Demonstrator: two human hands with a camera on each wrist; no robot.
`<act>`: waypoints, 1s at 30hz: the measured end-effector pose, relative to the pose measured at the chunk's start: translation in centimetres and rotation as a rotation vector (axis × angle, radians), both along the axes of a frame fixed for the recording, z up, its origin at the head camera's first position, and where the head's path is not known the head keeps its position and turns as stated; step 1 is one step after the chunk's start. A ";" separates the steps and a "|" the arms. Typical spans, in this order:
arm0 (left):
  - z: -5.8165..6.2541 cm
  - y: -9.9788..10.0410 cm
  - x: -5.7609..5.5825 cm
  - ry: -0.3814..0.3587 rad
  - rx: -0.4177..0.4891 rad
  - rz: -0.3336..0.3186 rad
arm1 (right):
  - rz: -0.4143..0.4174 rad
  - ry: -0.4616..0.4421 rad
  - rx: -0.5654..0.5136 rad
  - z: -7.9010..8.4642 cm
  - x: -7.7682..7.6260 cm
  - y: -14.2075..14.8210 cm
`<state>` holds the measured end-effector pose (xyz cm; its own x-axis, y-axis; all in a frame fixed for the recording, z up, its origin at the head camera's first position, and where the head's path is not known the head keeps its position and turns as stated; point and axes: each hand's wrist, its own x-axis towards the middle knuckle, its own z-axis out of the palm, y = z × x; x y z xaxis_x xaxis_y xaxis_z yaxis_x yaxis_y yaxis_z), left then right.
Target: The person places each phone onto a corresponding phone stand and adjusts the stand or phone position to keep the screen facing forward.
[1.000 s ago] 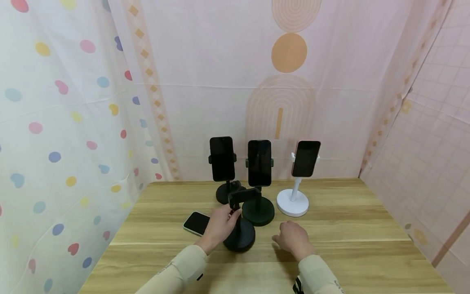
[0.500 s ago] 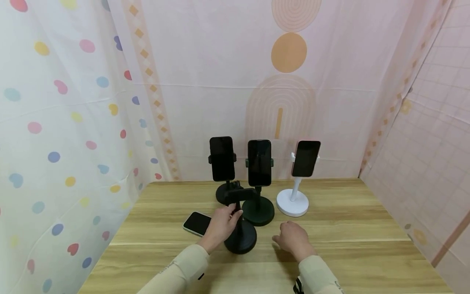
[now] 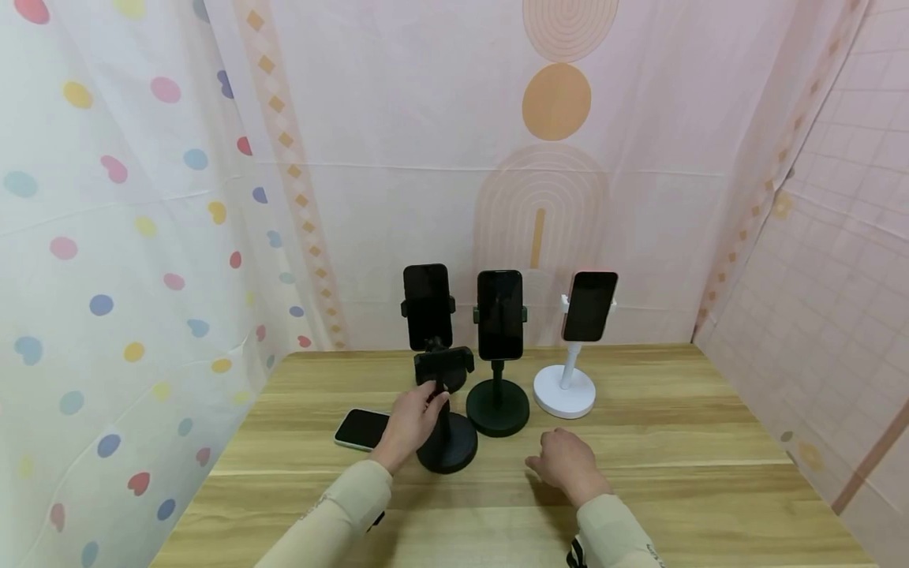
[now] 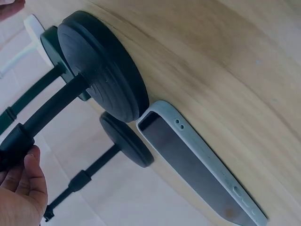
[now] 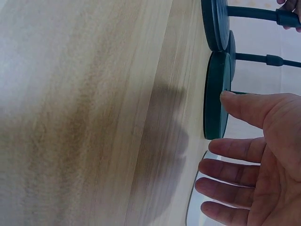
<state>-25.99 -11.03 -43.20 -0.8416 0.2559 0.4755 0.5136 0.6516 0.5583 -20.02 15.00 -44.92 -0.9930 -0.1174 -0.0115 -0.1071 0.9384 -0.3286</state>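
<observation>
My left hand (image 3: 409,422) grips the upper stem of a black phone stand (image 3: 447,446), whose round base is nearest to me and whose clamp holds no phone. In the left wrist view the thumb and fingers wrap the thick collar on the stem, and the base (image 4: 106,66) is upper middle. A phone in a pale green case (image 3: 360,428) lies screen up, left of that stand; its near corner is beside the base in the left wrist view. My right hand (image 3: 568,464) hovers over the table to the right, fingers relaxed, holding nothing; the right wrist view shows the thumb apart from the fingers.
Behind stand three phone holders with phones mounted: a black one (image 3: 429,308) at left, a dark green one (image 3: 499,409) in the middle, a white one (image 3: 566,392) at right. Patterned curtains (image 3: 426,158) border the wooden table (image 3: 675,442) at back and sides.
My left hand has shifted the black phone stand leftward and slightly back, away from the green holder, its clamp turning toward me. The right hand stays where it was.
</observation>
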 end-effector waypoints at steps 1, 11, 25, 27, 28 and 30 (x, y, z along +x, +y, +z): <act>0.0 -0.1 -0.2 -0.004 0.002 -0.002 | 0.001 0.002 0.001 0.0 0.0 0.0; 0.3 -0.6 -1.4 -0.088 0.022 0.035 | 0.008 0.003 -0.010 0.0 0.3 -0.2; 0.2 -0.9 -2.6 -0.107 0.023 0.075 | 0.013 0.010 -0.013 -0.3 0.3 -0.2; 0.3 -1.0 -2.5 -0.108 0.012 0.073 | 0.012 0.012 -0.006 -0.4 0.3 -0.2; 0.4 -1.0 -2.4 -0.119 0.014 0.072 | 0.011 0.011 -0.005 -0.4 0.3 -0.1; 0.6 -1.2 -2.2 -0.145 0.018 0.070 | 0.010 0.012 -0.003 -0.4 0.3 -0.1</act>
<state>-28.20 -12.19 -42.64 -0.9173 0.1868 0.3518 0.3804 0.6722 0.6351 -19.71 14.89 -45.30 -0.9918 -0.1277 0.0013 -0.1210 0.9361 -0.3304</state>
